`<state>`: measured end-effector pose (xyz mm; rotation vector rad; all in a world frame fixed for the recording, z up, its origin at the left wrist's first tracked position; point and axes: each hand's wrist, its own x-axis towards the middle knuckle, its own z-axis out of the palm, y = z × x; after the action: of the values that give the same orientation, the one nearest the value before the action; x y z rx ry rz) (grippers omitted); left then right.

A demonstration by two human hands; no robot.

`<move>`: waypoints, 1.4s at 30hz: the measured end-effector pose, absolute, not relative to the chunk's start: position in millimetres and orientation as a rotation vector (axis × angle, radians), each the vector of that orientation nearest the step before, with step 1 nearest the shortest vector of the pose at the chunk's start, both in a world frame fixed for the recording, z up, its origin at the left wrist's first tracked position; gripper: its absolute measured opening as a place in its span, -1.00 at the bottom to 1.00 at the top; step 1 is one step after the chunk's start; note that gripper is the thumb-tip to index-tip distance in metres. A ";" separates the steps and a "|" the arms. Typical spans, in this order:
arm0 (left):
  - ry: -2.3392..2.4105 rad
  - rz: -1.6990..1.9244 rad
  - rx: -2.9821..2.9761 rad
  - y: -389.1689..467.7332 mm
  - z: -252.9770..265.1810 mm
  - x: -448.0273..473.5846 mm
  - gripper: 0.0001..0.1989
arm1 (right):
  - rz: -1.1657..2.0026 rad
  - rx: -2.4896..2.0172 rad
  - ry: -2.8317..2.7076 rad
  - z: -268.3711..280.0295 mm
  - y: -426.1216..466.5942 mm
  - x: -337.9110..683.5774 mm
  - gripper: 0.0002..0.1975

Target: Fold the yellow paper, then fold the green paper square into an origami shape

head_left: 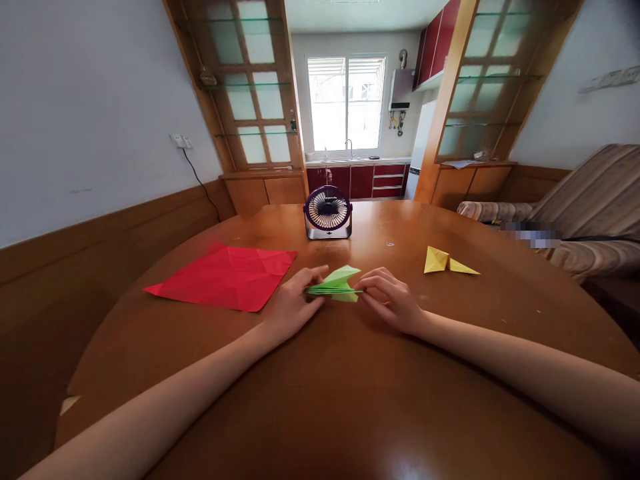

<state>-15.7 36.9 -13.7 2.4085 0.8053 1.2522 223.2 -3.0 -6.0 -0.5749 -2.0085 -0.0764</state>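
A folded piece of green paper (336, 287), with several layers and pointed flaps, is held between both hands above the middle of the table. My left hand (296, 298) grips its left end, fingers on the far side and thumb on the near side. At its right end, my right hand (393, 298) pinches the tip between thumb and fingers. Left of my left hand lies a large creased sheet of red paper (225, 277). A small folded yellow paper piece (443, 261) rests on the table to the right, beyond my right hand.
A small purple desk fan (328, 212) stands on the brown wooden table (350, 393), behind the green paper. A striped sofa (590, 200) is off to the right. Cabinets and a kitchen window (346, 103) lie beyond the table.
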 end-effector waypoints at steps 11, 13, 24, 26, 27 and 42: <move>0.716 1.368 2.567 32.3 -10.3 -18.0 -0.76 | -0.053 -0.647 -1.976 -8.4 0.1 222.4 -0.72; 0.693 1.370 2.603 33.3 -11.4 -18.4 -0.78 | -0.077 -0.621 -2.003 -8.4 0.1 222.7 -0.81; 0.673 1.397 2.827 31.0 -9.1 -17.1 -0.83 | -0.207 -0.654 -2.028 -8.3 0.4 223.7 -0.86; 0.689 1.380 2.783 29.3 -7.0 -15.6 -0.86 | -0.187 -0.634 -2.028 -8.1 1.2 224.7 -0.85; 0.705 1.366 2.746 29.2 -6.4 -15.2 -0.87 | -0.163 -0.622 -2.025 -8.1 1.8 225.3 -0.85; 0.890 1.184 1.668 32.0 3.0 -12.3 -0.78 | 0.760 -0.816 -1.733 -13.9 17.3 231.7 -0.85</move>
<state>-12.3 32.0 3.0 1.6684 0.8902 1.1842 231.7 17.3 -13.9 -0.8159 -1.7334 0.7597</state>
